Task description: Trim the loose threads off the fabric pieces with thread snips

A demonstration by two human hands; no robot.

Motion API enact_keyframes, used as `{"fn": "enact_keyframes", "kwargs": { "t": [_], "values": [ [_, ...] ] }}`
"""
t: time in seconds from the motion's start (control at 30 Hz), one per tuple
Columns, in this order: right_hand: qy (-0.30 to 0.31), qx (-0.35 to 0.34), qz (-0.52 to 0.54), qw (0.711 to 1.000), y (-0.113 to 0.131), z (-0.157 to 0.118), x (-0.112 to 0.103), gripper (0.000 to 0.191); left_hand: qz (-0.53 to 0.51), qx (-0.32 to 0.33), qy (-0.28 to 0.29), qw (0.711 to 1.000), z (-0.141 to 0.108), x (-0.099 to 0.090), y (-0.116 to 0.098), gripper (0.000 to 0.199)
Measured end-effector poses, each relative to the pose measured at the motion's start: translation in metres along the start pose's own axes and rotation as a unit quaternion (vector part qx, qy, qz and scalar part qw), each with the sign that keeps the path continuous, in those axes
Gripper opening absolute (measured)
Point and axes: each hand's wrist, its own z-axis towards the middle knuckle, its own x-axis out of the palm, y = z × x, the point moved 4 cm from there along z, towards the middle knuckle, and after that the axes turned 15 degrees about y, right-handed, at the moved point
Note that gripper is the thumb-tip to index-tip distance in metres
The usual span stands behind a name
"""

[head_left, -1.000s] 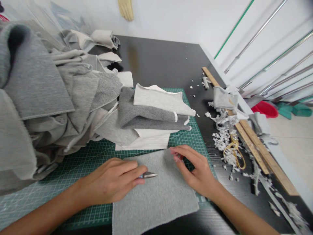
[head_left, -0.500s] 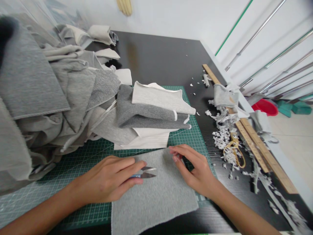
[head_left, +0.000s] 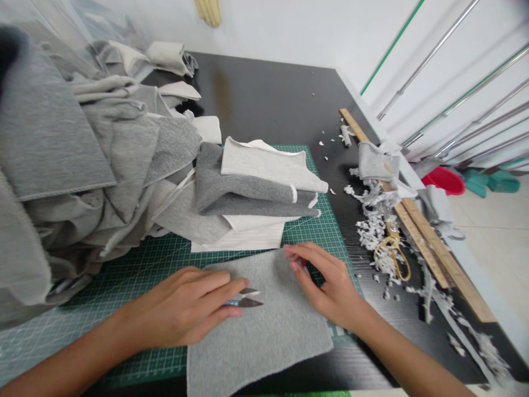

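My left hand (head_left: 192, 309) is closed around small blue-handled thread snips (head_left: 248, 298), whose two pointed blades stand apart over a flat grey fabric piece (head_left: 264, 336). The fabric lies on the green cutting mat (head_left: 157, 361) close to me, its lower part reaching past the mat's edge. At the fabric's top right corner, my right hand (head_left: 322, 281) has thumb and fingers bent near each other; what they hold, if anything, is too small to make out. Just beyond the piece, folded dark grey fabric (head_left: 243, 196) and light fabric (head_left: 264, 162) lie stacked.
A large heap of grey fabric pieces (head_left: 124, 149) covers the left side. On the right are wooden rulers (head_left: 450, 264), gold-handled scissors (head_left: 390, 248) and white scraps (head_left: 372, 229) on the black table (head_left: 268, 94). Metal poles and a red dustpan (head_left: 444, 181) stand beyond the table's right edge.
My left hand has shifted very slightly downward with the snips, and the blades look a little wider apart. My right hand stays at the fabric's corner. The whole view has moved slightly.
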Motion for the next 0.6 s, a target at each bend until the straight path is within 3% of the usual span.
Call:
{"fn": "enact_keyframes", "kwargs": {
  "t": [0.23,0.43,0.6],
  "values": [
    [0.007,0.002,-0.007,1.0,-0.0004,-0.0005,-0.0001,0.036,0.007,0.016,-0.001,1.0,0.0044,-0.0067,-0.0043,0.024],
    [0.006,-0.003,-0.006,1.0,0.0007,0.0001,-0.0004,0.037,-0.01,0.002,0.014,1.0,0.0037,-0.0045,-0.0029,0.034],
    [0.007,-0.003,-0.007,1.0,0.0001,-0.0001,0.0002,0.036,0.007,0.007,0.004,1.0,0.0048,-0.0035,-0.002,0.025]
  ]
}}
